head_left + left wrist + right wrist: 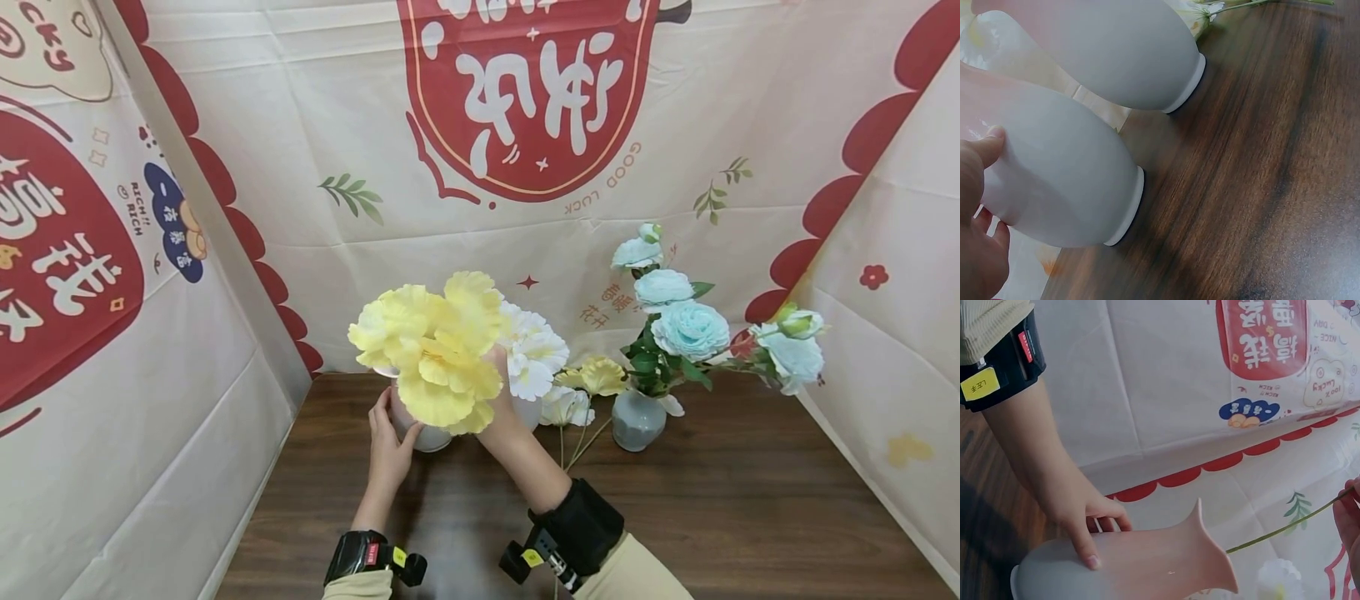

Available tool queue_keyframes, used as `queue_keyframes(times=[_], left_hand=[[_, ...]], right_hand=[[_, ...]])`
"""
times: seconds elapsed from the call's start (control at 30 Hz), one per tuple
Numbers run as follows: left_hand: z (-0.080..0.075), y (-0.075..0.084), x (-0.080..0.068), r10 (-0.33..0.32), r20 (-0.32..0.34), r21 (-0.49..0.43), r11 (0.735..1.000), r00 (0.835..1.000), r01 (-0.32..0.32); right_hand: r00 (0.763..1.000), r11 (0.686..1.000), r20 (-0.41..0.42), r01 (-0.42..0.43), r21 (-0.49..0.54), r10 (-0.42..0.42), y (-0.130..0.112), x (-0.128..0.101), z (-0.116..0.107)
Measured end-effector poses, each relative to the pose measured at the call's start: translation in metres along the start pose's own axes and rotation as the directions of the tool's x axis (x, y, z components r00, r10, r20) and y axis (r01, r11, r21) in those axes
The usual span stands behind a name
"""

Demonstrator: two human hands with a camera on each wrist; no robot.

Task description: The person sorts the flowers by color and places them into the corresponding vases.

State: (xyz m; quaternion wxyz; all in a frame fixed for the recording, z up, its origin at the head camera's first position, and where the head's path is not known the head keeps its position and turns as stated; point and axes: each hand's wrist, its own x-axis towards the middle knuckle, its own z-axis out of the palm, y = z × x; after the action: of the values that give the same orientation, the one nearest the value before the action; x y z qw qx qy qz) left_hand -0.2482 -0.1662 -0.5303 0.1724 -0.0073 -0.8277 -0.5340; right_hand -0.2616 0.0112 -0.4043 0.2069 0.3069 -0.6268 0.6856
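The white vase (429,435) stood on the worktop (750,517), just beside a second white vase (1141,50). It was steadied at the body by the left hand (388,450). A yellow flower stem (1285,526) was pinched by the right hand (501,400) above its mouth. The vase was judged smooth, rigid and breakable; a grip around the belly was advised.

A makeshift booth: printed good-luck cloth (315,100) walls around a wooden table (750,517).
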Motion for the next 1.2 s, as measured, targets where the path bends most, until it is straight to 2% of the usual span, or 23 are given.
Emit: queue_keyframes(times=[0.07, 0.1, 0.17, 0.2, 0.3, 0.4, 0.47, 0.57, 0.63, 0.8, 0.97, 1.2], left_hand=[[0.000, 0.000, -0.001, -0.017, 0.006, 0.001, 1.000, 1.000, 0.017], [0.000, -0.001, -0.001, -0.020, 0.006, 0.011, 1.000, 1.000, 0.020], [0.000, -0.002, -0.002, -0.022, -0.004, 0.029, 0.999, 1.000, 0.023], [0.001, -0.002, -0.002, -0.021, -0.008, 0.036, 0.999, 1.000, 0.021], [0.001, -0.004, -0.003, -0.003, -0.017, 0.040, 0.999, 1.000, 0.004], [0.001, -0.005, -0.003, 0.001, -0.009, 0.014, 1.000, 1.000, -0.001], [0.001, -0.006, -0.003, 0.010, -0.006, 0.008, 1.000, 1.000, -0.010], [0.002, -0.006, -0.003, 0.011, -0.015, 0.017, 1.000, 1.000, -0.011], [0.002, -0.005, -0.004, 0.022, -0.022, 0.025, 0.999, 1.000, -0.021], [0.003, -0.003, -0.003, 0.053, -0.047, 0.020, 0.998, 0.998, -0.052], [0.003, -0.003, -0.001, 0.051, -0.050, 0.022, 0.999, 0.997, -0.050], [0.002, -0.003, 0.000, 0.046, -0.048, 0.032, 0.999, 0.998, -0.044]], right_hand=[[0.994, 0.973, 0.012, 0.113, -0.201, -0.113, -0.002, 0.006, 0.005], [0.988, 0.935, -0.015, 0.141, -0.325, -0.154, -0.017, 0.010, 0.011], [0.978, 0.878, 0.007, 0.190, -0.440, -0.208, -0.030, 0.013, 0.016], [0.978, 0.865, 0.016, 0.193, -0.463, -0.209, -0.034, 0.014, 0.019], [0.985, 0.852, 0.039, 0.164, -0.498, -0.166, -0.042, 0.017, 0.027], [0.996, 0.848, 0.043, 0.084, -0.524, -0.072, -0.040, 0.023, 0.033], [0.999, 0.824, 0.033, -0.013, -0.566, 0.038, -0.038, 0.025, 0.037], [0.985, 0.756, 0.028, -0.113, -0.645, 0.171, -0.033, 0.025, 0.039], [0.970, 0.765, 0.030, -0.173, -0.621, 0.243, -0.030, 0.023, 0.039], [0.959, 0.851, 0.030, -0.236, -0.469, 0.282, -0.024, 0.008, 0.034], [0.963, 0.875, 0.035, -0.229, -0.427, 0.268, -0.026, -0.010, 0.027], [0.953, 0.881, 0.069, -0.243, -0.406, 0.295, -0.024, -0.029, 0.019]])
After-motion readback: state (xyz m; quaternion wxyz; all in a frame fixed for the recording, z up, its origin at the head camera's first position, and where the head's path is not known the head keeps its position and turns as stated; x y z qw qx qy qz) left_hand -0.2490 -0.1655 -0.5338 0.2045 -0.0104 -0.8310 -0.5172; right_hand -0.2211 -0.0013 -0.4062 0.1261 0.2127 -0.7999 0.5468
